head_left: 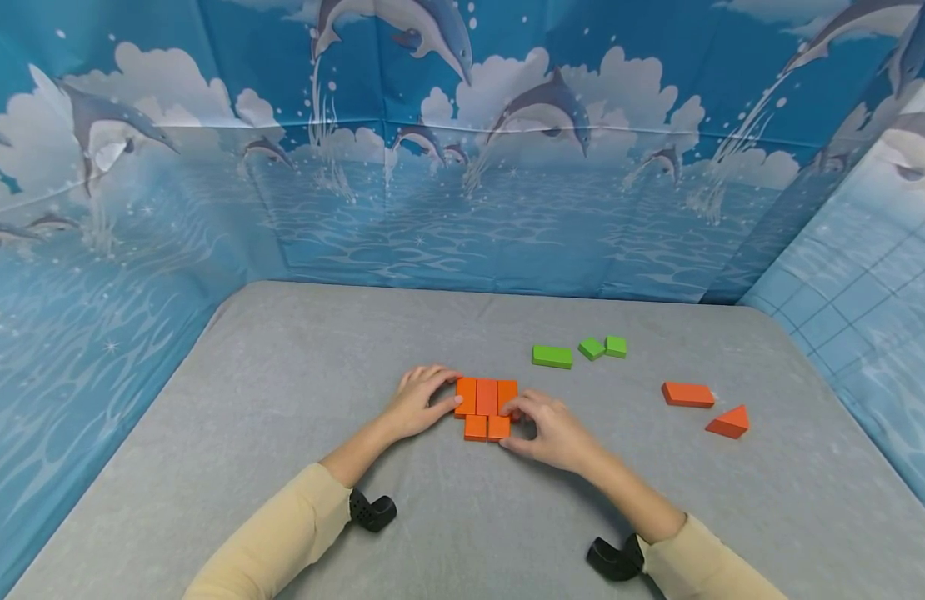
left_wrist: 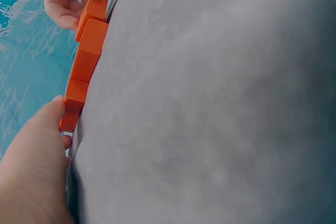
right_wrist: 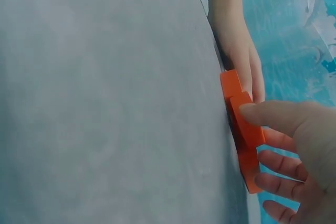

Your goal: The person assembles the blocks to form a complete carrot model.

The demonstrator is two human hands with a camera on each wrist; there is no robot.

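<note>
Three orange rectangular blocks (head_left: 487,397) lie side by side, with two smaller orange blocks in front of them. My left hand (head_left: 420,405) touches the left side of the group, its thumb against the leftmost block and its fingers extended by the far left corner. At the right side, my right hand (head_left: 552,432) pinches the right small orange block (head_left: 499,428) between thumb and index finger, the other fingers loosely bent. In the right wrist view that block (right_wrist: 249,121) is under the thumb; the left wrist view shows the orange blocks (left_wrist: 89,48) edge-on.
Behind and right of the group lie a long green block (head_left: 552,357) and two small green blocks (head_left: 592,348). Farther right are an orange rectangular block (head_left: 687,395) and an orange triangular block (head_left: 731,422). A dolphin-print curtain (head_left: 462,217) borders the grey tabletop (head_left: 320,333).
</note>
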